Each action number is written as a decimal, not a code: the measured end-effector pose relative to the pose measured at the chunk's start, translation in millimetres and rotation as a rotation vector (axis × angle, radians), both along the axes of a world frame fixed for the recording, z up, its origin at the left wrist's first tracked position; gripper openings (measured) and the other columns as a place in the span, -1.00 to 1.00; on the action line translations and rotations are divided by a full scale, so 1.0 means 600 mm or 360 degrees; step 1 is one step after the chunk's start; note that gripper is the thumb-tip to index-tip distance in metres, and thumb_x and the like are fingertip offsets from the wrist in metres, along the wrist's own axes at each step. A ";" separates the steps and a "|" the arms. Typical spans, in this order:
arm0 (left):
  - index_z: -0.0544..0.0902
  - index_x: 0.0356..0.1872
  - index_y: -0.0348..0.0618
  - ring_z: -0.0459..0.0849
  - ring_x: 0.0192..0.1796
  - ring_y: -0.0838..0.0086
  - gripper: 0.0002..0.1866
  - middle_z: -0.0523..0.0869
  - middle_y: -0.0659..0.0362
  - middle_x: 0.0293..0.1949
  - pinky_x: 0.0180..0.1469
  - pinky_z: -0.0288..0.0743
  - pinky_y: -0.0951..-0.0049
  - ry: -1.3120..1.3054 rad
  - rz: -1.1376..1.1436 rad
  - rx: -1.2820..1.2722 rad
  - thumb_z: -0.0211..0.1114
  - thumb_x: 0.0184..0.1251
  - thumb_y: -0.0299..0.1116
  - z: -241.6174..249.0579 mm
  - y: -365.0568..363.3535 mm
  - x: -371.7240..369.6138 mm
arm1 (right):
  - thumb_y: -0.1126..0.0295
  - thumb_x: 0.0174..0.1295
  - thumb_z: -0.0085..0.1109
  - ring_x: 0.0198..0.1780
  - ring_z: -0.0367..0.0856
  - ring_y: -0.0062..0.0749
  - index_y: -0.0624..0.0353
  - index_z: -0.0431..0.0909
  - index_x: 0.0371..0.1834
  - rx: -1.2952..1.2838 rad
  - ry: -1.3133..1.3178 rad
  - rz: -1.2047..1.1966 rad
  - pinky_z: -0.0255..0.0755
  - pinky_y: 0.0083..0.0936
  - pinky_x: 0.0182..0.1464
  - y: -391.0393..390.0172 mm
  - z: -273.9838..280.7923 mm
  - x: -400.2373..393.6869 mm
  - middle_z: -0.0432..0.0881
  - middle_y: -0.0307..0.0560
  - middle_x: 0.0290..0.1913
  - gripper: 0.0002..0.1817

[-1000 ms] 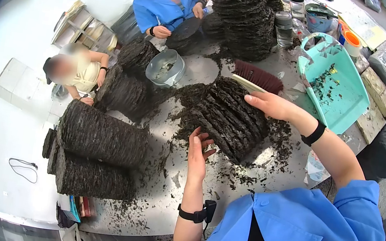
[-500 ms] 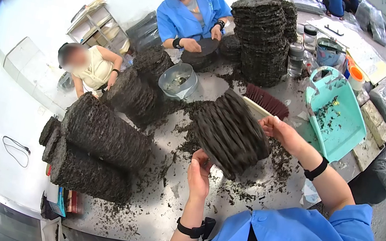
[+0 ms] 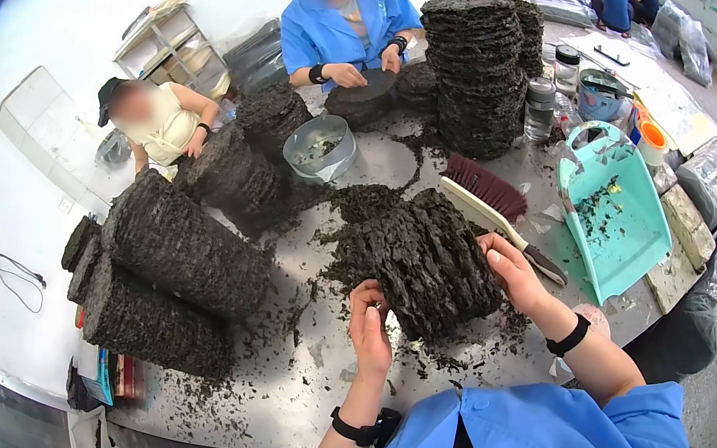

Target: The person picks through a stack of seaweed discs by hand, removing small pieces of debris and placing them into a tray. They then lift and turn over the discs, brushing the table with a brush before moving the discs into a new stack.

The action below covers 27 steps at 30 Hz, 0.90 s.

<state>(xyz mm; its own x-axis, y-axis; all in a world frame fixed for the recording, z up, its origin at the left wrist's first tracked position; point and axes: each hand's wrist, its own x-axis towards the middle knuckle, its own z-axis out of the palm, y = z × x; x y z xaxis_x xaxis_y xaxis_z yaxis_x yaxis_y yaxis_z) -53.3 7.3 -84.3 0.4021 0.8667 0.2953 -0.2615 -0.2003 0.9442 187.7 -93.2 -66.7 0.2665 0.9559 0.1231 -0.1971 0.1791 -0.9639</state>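
Between my two hands a tilted stack of dark, crinkled round sheets [image 3: 431, 267], which look like dried seaweed, leans over the table. My left hand [image 3: 372, 328] is closed at its near left end, fingers curled against the edge; some fingertips are hidden. At the right end, my right hand [image 3: 514, 270] grips the rim with thumb and fingers. Dark loose flakes [image 3: 366, 202] lie under and behind the stack. A brush [image 3: 486, 187] with dark red bristles and a pale body rests just beyond my right hand.
Large seaweed stacks [image 3: 188, 245] lie at the left, and a tall one [image 3: 473, 74] stands at the back. A clear tub [image 3: 321, 149], a turquoise dustpan [image 3: 609, 252] and glass jars [image 3: 540, 107] share the table [image 3: 285, 408]. A co-worker in blue [image 3: 351, 28] handles round sheets opposite; another person [image 3: 165, 125] sits left.
The stack, blurred before, is now sharper, with its layers looser and more ragged. My hands stay at its two ends. More of the brush and its dark handle shows.
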 end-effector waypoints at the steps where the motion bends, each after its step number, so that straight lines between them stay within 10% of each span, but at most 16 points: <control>1: 0.45 0.11 -0.13 0.39 0.16 0.50 -0.56 0.39 0.18 0.22 0.12 0.34 0.40 -0.0003 0.0000 0.0000 0.02 0.53 0.03 -0.004 0.000 -0.001 | 0.00 0.52 -0.02 -0.04 0.29 -0.65 0.08 0.41 -0.08 0.0041 -0.0032 -0.0042 0.18 -0.62 0.08 -0.004 -0.001 -0.001 0.36 -0.39 -0.13 -0.65; 7: 0.32 0.24 -0.26 0.39 0.16 0.46 -0.41 0.39 0.11 0.25 0.24 0.28 0.41 -0.0163 -0.0055 -0.0013 0.03 0.53 0.08 -0.011 -0.022 0.007 | 0.09 0.51 -0.03 0.14 0.41 -0.36 0.21 0.37 -0.48 0.0331 -0.0056 -0.0195 0.21 -0.37 0.26 -0.019 -0.025 -0.002 0.42 -0.14 -0.12 -0.55; 11: 0.22 0.43 -0.35 0.32 0.43 0.31 -0.29 0.38 0.01 0.38 0.47 0.13 0.28 -0.0145 -0.0257 0.0059 -0.03 0.55 0.08 -0.067 -0.022 -0.007 | 0.16 0.50 0.00 0.26 0.48 -0.22 0.27 0.39 -0.51 0.0350 -0.0016 -0.0275 0.25 -0.32 0.25 -0.024 -0.030 0.003 0.46 -0.12 -0.18 -0.55; 15: 0.33 0.30 -0.27 0.43 0.27 0.36 -0.33 0.49 0.09 0.20 0.37 0.21 0.31 -0.0389 -0.0331 -0.0085 0.03 0.52 0.16 -0.096 -0.023 0.008 | 0.30 0.44 0.10 0.30 0.49 -0.14 0.25 0.40 -0.53 0.0536 -0.0266 -0.0278 0.30 -0.22 0.29 -0.036 -0.009 0.003 0.51 -0.09 -0.10 -0.63; 19: 0.17 0.54 -0.15 0.31 0.48 0.25 -0.20 0.34 0.13 0.48 0.51 0.15 0.20 -0.0473 -0.0316 -0.0337 -0.12 0.55 0.27 -0.080 -0.046 0.018 | 0.37 0.30 0.19 0.29 0.52 -0.07 0.20 0.36 -0.57 0.0658 -0.0690 -0.0349 0.35 -0.17 0.24 -0.051 0.025 0.011 0.51 -0.05 -0.11 -0.69; 27: 0.23 0.47 -0.11 0.43 0.38 0.33 -0.47 0.46 0.12 0.37 0.35 0.37 0.09 0.0029 -0.0341 -0.1352 0.02 0.60 -0.16 -0.109 -0.044 -0.031 | 0.46 0.06 0.44 0.16 0.65 0.00 0.14 0.45 -0.57 0.0580 -0.1545 -0.0137 0.62 -0.24 -0.01 -0.040 0.039 -0.035 0.55 -0.03 -0.14 -0.73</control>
<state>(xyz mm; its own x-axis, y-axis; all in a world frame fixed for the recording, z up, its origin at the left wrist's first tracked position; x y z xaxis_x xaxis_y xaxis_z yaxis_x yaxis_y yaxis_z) -71.8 -19.1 -149.7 0.5796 0.6960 -0.4239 -0.1962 0.6241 0.7563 166.8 -117.4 -43.0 -0.0362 0.8000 0.5989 0.6618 0.4682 -0.5855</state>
